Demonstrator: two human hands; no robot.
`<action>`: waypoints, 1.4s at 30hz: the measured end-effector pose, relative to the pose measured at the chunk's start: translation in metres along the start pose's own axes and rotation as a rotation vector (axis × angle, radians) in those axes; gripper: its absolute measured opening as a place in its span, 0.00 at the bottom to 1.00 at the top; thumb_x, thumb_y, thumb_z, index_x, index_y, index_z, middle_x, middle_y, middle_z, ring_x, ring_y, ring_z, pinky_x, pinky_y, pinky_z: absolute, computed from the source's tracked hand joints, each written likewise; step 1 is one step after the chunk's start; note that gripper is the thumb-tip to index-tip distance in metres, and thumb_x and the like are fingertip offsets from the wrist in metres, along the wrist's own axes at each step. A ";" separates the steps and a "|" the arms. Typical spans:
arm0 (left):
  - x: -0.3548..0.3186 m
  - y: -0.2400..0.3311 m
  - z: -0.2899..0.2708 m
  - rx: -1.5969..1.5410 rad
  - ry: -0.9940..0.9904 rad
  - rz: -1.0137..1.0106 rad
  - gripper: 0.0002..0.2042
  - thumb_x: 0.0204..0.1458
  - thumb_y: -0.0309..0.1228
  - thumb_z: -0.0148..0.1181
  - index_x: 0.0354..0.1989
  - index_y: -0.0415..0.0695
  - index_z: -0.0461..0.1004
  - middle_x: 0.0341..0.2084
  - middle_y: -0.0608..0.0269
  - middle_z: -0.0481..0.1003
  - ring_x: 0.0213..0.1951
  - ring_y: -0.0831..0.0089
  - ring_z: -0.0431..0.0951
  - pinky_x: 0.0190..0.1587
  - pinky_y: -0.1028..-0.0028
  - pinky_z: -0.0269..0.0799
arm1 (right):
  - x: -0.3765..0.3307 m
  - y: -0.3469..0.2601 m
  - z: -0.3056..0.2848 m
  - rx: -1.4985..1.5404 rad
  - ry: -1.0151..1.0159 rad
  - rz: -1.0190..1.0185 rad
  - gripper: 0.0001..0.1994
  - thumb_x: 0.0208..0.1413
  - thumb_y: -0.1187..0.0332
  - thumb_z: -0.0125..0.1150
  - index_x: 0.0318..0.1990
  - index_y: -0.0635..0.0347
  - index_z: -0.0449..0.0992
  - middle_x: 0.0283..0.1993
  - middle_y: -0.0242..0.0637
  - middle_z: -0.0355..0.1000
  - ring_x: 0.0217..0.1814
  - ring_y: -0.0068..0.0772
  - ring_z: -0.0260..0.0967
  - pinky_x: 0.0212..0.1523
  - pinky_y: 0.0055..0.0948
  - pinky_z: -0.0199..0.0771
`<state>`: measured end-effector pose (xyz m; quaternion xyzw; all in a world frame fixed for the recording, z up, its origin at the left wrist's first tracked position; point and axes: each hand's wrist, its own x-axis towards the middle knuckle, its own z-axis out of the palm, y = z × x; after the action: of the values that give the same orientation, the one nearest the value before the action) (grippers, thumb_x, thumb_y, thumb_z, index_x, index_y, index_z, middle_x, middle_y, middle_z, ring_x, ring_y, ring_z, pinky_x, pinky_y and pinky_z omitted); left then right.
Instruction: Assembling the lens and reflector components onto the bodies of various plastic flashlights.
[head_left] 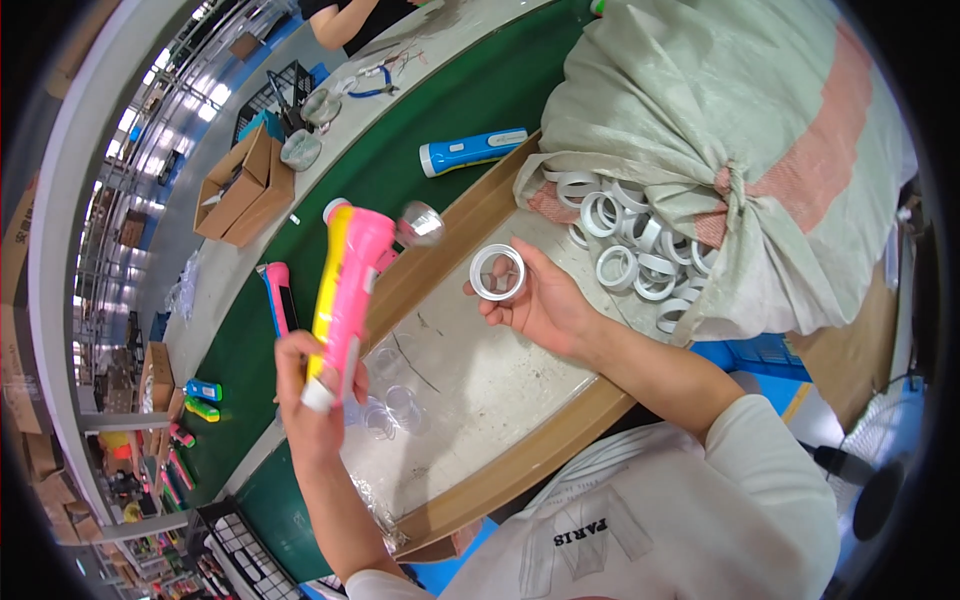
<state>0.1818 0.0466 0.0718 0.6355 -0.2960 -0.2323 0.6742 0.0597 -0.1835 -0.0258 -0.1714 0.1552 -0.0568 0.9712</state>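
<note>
My left hand (315, 415) is wrapped round the white end of a pink and yellow flashlight (352, 275), its wide end tilted up. Beside that wide end is a shiny, clear cup-shaped piece (421, 225); whether it touches the flashlight I cannot tell. In my right hand (553, 305) a white ring (498, 249) is pinched between thumb and fingers, with fingers visible through its see-through middle. Clear round discs (402, 402) lie on the worktop (470, 370) between my forearms. Part of another pink thing shows behind the held flashlight.
A large woven sack (690, 120) at the right spills white rings (616, 267) onto the worktop. Beyond a wooden ledge (465, 218), a green conveyor belt (385, 165) carries a blue flashlight (472, 152) and others. A cardboard box (245, 190) and blue-handled pliers (374, 82) stand farther off, near another person's arm (340, 22).
</note>
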 end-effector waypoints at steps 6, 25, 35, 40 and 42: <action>-0.057 0.020 0.038 0.144 -0.188 -0.105 0.11 0.53 0.23 0.55 0.43 0.44 0.62 0.35 0.56 0.71 0.28 0.75 0.73 0.26 0.78 0.70 | -0.001 0.000 -0.005 -0.039 -0.037 -0.061 0.22 0.65 0.49 0.39 0.44 0.60 0.72 0.35 0.38 0.75 0.30 0.31 0.73 0.31 0.29 0.76; -0.072 0.005 0.052 0.324 -0.268 -0.059 0.24 0.45 0.27 0.63 0.55 0.39 0.70 0.35 0.53 0.74 0.30 0.68 0.76 0.30 0.73 0.71 | -0.061 -0.001 0.024 -1.048 -0.434 -0.708 0.21 0.65 0.56 0.36 0.54 0.63 0.65 0.52 0.44 0.67 0.52 0.36 0.65 0.57 0.37 0.62; -0.060 -0.016 0.074 1.401 -0.291 0.741 0.28 0.32 0.26 0.67 0.49 0.56 0.75 0.44 0.51 0.74 0.24 0.65 0.72 0.24 0.72 0.69 | -0.056 -0.017 0.017 -0.764 -0.058 -0.100 0.17 0.65 0.56 0.41 0.47 0.59 0.69 0.45 0.36 0.70 0.48 0.26 0.67 0.50 0.29 0.69; -0.084 -0.014 0.069 0.876 -0.238 0.676 0.24 0.35 0.27 0.69 0.47 0.51 0.76 0.44 0.46 0.74 0.31 0.59 0.78 0.30 0.73 0.74 | -0.100 -0.013 0.041 -1.268 -0.398 -0.712 0.15 0.62 0.60 0.43 0.45 0.62 0.68 0.43 0.45 0.66 0.45 0.40 0.66 0.50 0.35 0.65; -0.103 0.001 0.065 0.384 -0.347 0.396 0.21 0.41 0.26 0.70 0.47 0.42 0.76 0.44 0.43 0.74 0.43 0.55 0.79 0.44 0.69 0.75 | -0.117 -0.015 0.049 -1.275 -0.753 -1.024 0.16 0.57 0.63 0.45 0.47 0.64 0.67 0.44 0.50 0.66 0.48 0.48 0.66 0.48 0.42 0.68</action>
<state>0.0629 0.0706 0.0631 0.6320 -0.5628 -0.1416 0.5137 -0.0362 -0.1632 0.0564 -0.7331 -0.2669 -0.3260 0.5339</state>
